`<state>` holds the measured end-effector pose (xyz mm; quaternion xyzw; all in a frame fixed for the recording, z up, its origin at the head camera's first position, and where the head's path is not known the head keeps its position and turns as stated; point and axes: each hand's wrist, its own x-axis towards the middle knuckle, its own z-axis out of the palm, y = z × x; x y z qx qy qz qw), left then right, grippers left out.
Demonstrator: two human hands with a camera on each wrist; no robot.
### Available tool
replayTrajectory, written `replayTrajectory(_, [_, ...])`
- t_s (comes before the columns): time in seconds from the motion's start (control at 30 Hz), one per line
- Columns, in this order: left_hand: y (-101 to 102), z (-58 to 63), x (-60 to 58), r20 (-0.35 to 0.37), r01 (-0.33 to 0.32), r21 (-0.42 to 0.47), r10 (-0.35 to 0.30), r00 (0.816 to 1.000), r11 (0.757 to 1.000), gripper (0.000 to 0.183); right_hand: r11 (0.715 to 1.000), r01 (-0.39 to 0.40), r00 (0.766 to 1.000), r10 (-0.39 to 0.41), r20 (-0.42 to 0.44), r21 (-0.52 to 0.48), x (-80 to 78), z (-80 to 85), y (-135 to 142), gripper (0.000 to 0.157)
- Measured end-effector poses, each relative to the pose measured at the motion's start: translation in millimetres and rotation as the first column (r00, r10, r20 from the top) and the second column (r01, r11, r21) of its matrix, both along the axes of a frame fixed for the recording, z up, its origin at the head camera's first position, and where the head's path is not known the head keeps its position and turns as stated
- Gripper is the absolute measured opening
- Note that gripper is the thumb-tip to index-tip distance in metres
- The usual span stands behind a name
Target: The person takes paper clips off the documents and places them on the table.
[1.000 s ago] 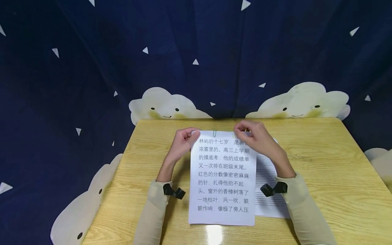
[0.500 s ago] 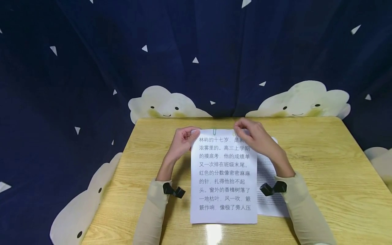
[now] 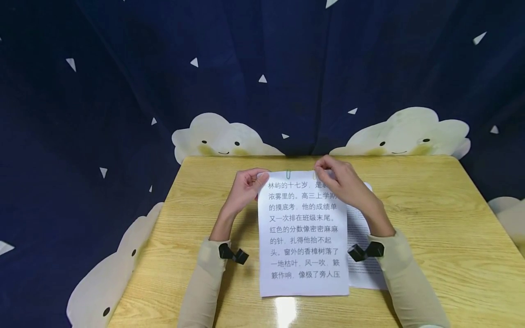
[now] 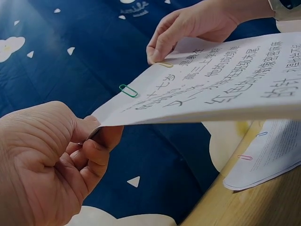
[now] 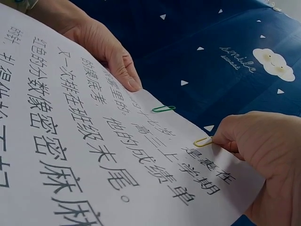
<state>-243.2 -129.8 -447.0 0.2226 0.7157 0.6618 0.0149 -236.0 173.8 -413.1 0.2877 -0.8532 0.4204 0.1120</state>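
A stack of white paper (image 3: 303, 284) printed with large Chinese characters is held up over the table, its top edge away from me. My left hand (image 3: 243, 189) pinches the top left corner, thumb on the printed face and fingers behind. A green paper clip (image 5: 163, 108) sits on the top edge. Further right along that edge is a yellow paper clip (image 5: 203, 141), partly slid onto the paper. My right hand (image 3: 346, 182) pinches the yellow clip's outer end between thumb and curled index finger, at the top right corner.
Under the held stack, to its right, another printed sheet (image 3: 362, 269) in small type lies on the wooden table (image 3: 434, 228). Along its edge are a pink paper clip (image 4: 245, 157) and a blue paper clip (image 4: 261, 134). A dark blue curtain (image 3: 246, 54) hangs behind the table.
The lower end of the held stack has swung slightly to the right. Both hands keep their places at the top edge, and the head view has tilted down a little.
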Motion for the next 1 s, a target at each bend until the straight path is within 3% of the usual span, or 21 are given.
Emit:
replayTrajectory(0.6, [1.3,-2.4,-0.5,0.003,0.004,0.029,-0.004,1.000,1.000,0.022,1.000,0.005,1.000,-0.005,-0.002,0.010,0.1,1.1,2.5,0.009])
replayTrajectory(1.0, [2.5,-3.8,-1.3,-0.008,0.005,0.009,-0.005,1.000,1.000,0.022,0.999,0.003,0.998,-0.001,-0.057,0.037,-1.1,2.2,5.4,0.009])
